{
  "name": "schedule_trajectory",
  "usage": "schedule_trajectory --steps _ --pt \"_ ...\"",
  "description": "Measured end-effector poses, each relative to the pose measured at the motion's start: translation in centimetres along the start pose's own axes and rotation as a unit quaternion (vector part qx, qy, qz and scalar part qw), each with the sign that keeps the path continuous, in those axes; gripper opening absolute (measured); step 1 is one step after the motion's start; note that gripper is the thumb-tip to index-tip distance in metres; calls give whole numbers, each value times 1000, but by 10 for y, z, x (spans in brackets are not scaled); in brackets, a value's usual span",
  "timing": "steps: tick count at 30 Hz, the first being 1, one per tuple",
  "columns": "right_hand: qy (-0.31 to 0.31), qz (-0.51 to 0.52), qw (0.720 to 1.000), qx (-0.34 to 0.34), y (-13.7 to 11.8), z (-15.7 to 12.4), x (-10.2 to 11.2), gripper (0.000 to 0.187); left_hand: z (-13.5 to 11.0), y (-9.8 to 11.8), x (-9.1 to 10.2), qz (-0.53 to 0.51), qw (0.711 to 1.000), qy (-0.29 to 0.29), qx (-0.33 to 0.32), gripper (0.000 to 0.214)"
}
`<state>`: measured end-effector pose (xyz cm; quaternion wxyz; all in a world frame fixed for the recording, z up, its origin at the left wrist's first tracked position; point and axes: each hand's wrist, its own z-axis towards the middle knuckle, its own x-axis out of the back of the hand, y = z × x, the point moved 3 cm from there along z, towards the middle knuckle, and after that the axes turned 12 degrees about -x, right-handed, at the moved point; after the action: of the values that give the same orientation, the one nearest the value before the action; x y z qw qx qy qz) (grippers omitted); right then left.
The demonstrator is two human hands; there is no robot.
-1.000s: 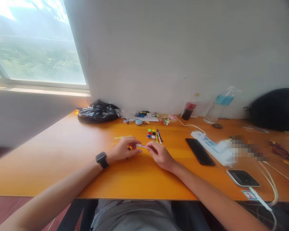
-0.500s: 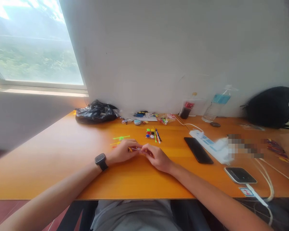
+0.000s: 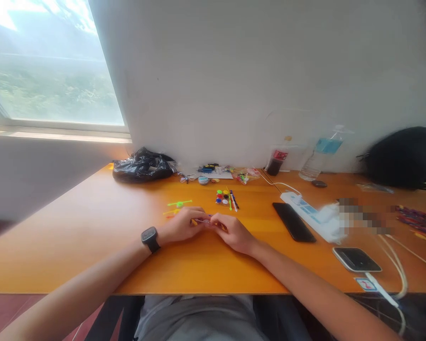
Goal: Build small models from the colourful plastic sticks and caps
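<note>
Over the middle of the table, my left hand [image 3: 184, 223] and my right hand [image 3: 232, 232] meet fingertip to fingertip. Both are closed in a pinch on a small, thin, purplish see-through piece [image 3: 203, 221]; fingers cover most of it and its kind cannot be made out. Just beyond my left hand lie a bright green plastic piece [image 3: 179, 204] with thin arms and a yellow one [image 3: 170, 212], partly hidden. Past my fingers, a set of small coloured round pieces [image 3: 222, 197] sits beside several thin coloured sticks [image 3: 233, 200].
A black plastic bag [image 3: 142, 166] and bagged small parts [image 3: 245, 176] lie along the wall. To the right are a black phone [image 3: 293, 221], a white power strip [image 3: 305, 208] with cables, a white-edged device [image 3: 357, 259], a cola bottle [image 3: 277, 162] and a water bottle [image 3: 310, 168].
The whole view has shifted very slightly. Both hands stay together in the same place, with only a small change in how the fingers sit on the piece.
</note>
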<state>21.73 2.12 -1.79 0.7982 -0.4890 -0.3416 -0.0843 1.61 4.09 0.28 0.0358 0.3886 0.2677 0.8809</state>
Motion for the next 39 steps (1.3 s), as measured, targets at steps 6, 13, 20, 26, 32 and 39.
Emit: schedule_trajectory --steps 6,13,20,26,32,39 --pt "19 -11 1000 -21 1 2 3 9 -1 -4 -1 8 1000 11 14 19" --pt "13 -18 1000 -20 4 2 2 14 -3 -3 -2 7 1000 2 21 20" --pt "4 -5 1000 -17 3 1 1 15 -3 -5 -2 -6 1000 8 11 23" --pt "29 -24 999 -29 5 2 2 17 -2 -3 -2 -10 1000 12 12 23" --pt "24 -35 999 -6 3 3 3 19 -2 -3 -2 4 1000 4 9 22" --pt "6 -30 999 -16 3 2 2 17 -2 -1 -2 9 1000 0 9 22"
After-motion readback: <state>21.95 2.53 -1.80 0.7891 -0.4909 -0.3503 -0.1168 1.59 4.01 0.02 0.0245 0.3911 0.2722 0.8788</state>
